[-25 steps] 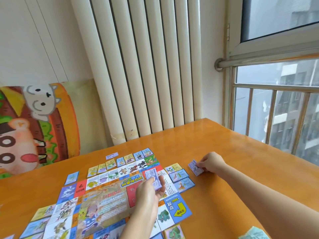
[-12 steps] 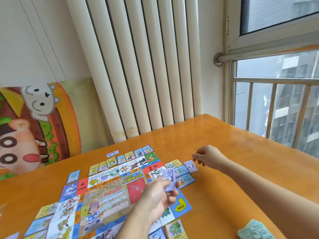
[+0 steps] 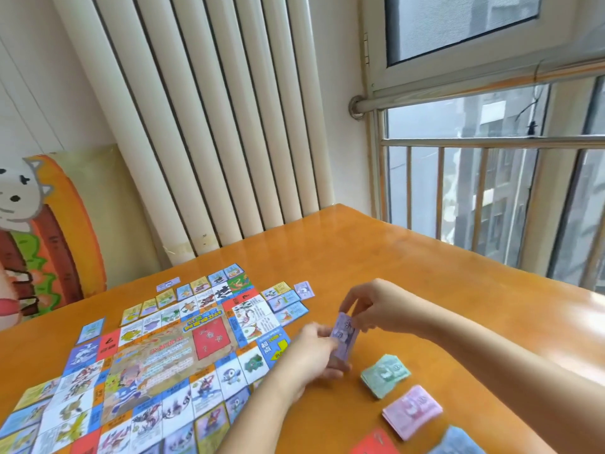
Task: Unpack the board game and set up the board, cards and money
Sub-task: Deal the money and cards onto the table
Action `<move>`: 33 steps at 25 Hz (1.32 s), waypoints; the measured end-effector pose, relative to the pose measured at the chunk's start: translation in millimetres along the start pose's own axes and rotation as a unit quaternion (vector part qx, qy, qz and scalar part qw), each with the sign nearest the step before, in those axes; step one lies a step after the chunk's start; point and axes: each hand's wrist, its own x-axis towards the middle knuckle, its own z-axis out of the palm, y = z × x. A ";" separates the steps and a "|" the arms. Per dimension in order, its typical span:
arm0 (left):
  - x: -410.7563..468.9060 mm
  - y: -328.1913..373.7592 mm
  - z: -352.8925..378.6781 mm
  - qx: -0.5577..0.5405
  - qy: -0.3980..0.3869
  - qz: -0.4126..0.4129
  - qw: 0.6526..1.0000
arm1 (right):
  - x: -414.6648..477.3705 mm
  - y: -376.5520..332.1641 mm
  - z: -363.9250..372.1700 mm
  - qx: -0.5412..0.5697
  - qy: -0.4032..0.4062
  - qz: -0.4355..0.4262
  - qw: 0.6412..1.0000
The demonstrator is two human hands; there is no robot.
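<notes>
Back from near the board's (image 3: 157, 358) far right corner, where a single purple note (image 3: 303, 289) now lies, the right hand (image 3: 373, 306) has joined the left hand (image 3: 311, 355) just right of the board's near right corner.

Nearest, well right of the board on the bench (image 3: 425, 273), a red card (image 3: 376, 444) and a blue stack (image 3: 458, 442) are cut off by the bottom edge. Beyond them lie a pink stack (image 3: 412, 411) and then a green stack (image 3: 384, 375), each apart from the next.

Between the green stack and the board, the left hand's fingers are curled round a purple stack (image 3: 343, 335), held on edge above the bench. The right hand's fingers pinch its top.

The board lies flat and open. Three cards (image 3: 286, 303) lie side by side along its far right side, with the purple note just outside them. More cards line the board's far edge. Behind the board stands a white radiator (image 3: 212, 126), and beyond the board's right side is a window (image 3: 491, 191).
</notes>
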 end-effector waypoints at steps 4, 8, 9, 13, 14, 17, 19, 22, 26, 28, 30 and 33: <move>5.1 -11.4 18.7 0.018 0.060 0.009 0.998 | -17.1 31.2 7.4 0.096 0.042 0.096 0.990; 9.9 -10.8 23.2 0.110 0.116 0.036 0.986 | -23.5 41.4 12.4 0.089 0.088 0.115 0.985; 10.2 -9.6 23.5 0.143 0.132 0.045 0.980 | -25.9 42.5 9.2 0.041 0.100 0.096 0.990; 8.9 -5.9 28.0 0.227 0.162 0.059 0.958 | -40.4 37.5 -4.5 -0.089 -0.005 -0.078 0.993; 9.4 -5.6 29.2 0.243 0.166 0.067 0.953 | -43.0 36.0 -3.7 -0.109 -0.049 -0.106 0.987; 11.4 -5.5 33.8 0.281 0.180 0.088 0.939 | -42.9 40.0 0.3 -0.139 -0.109 -0.115 0.978; 11.4 -7.9 37.7 0.298 0.197 0.095 0.929 | -41.5 44.5 1.7 -0.131 -0.120 -0.112 0.978; 11.3 -12.6 41.4 0.283 0.226 0.093 0.927 | -40.1 49.6 4.1 -0.095 -0.120 -0.116 0.981; 9.1 -9.9 39.9 0.225 0.224 0.083 0.945 | -38.2 59.1 4.2 -0.058 -0.118 -0.105 0.986; 2.7 -8.5 39.0 0.236 0.222 0.102 0.941 | -39.1 66.0 -1.8 -0.050 -0.113 -0.098 0.987; -9.0 -6.1 40.9 0.247 0.217 0.131 0.935 | -43.0 75.9 -10.7 -0.048 -0.108 -0.086 0.989; -34.8 2.3 51.0 0.277 0.187 0.205 0.920 | -59.0 91.6 -27.9 -0.053 -0.084 -0.071 0.992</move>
